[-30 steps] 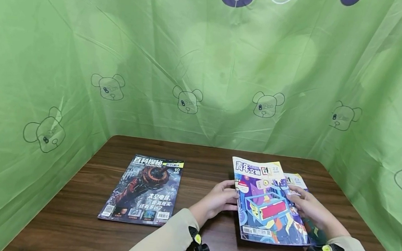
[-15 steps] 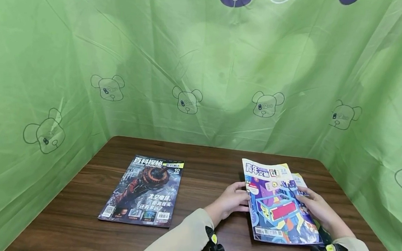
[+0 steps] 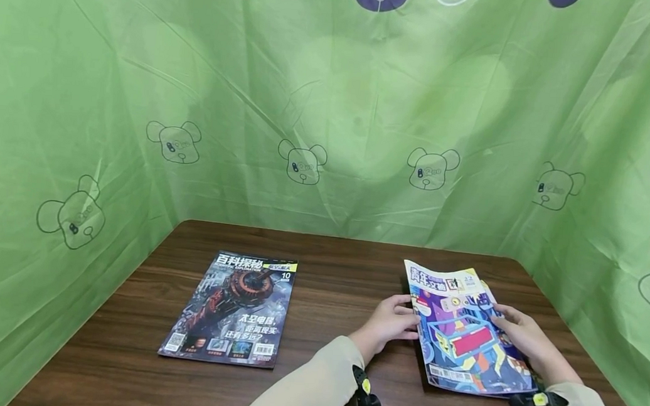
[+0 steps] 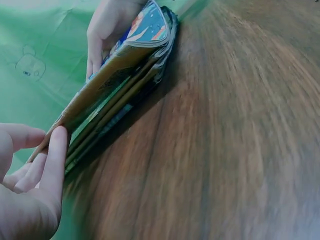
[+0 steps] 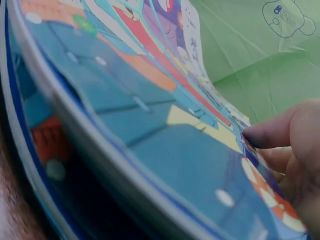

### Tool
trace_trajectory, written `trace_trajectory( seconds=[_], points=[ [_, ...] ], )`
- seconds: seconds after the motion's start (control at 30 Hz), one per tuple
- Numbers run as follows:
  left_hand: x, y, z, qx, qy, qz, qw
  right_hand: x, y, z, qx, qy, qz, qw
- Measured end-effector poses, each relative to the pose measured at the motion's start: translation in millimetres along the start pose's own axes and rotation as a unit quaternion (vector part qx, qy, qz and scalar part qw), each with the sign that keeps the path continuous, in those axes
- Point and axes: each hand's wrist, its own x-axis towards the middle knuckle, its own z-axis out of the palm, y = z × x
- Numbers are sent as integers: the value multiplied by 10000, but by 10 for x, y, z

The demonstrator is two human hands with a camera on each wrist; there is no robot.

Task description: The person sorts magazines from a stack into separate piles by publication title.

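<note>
A colourful purple-and-blue magazine (image 3: 465,338) is held a little above the table at the right, its cover face up. My left hand (image 3: 391,324) pinches its left edge; the left wrist view shows the thumb on one side and fingers (image 4: 52,155) on the other. At the opposite edge my right hand (image 3: 530,344) grips it, thumb on the cover. Beneath lies another magazine (image 5: 50,145) with similar colours, mostly covered in the head view. A gap shows between the upper magazine and the layers below.
A dark magazine (image 3: 238,310) with a red-and-black machine on its cover lies flat at the left of the brown wooden table (image 3: 337,267). Green cloth (image 3: 366,105) with bear drawings hangs behind and at both sides.
Both hands have carried the upper magazine to the right, the left hand farther than the right. It now covers nearly all of the magazine beneath. The dark magazine stays put.
</note>
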Motion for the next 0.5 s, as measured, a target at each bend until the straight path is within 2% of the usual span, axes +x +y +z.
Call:
trace_trajectory(
  seconds=[0.23, 0.5],
  points=[
    [17, -48, 123, -38, 152, 171, 9997, -8, 86, -47, -138, 231, -19, 9996],
    [9, -94, 223, 223, 387, 471, 9979, -7, 114, -91, -10, 329, 34, 9995]
  ],
)
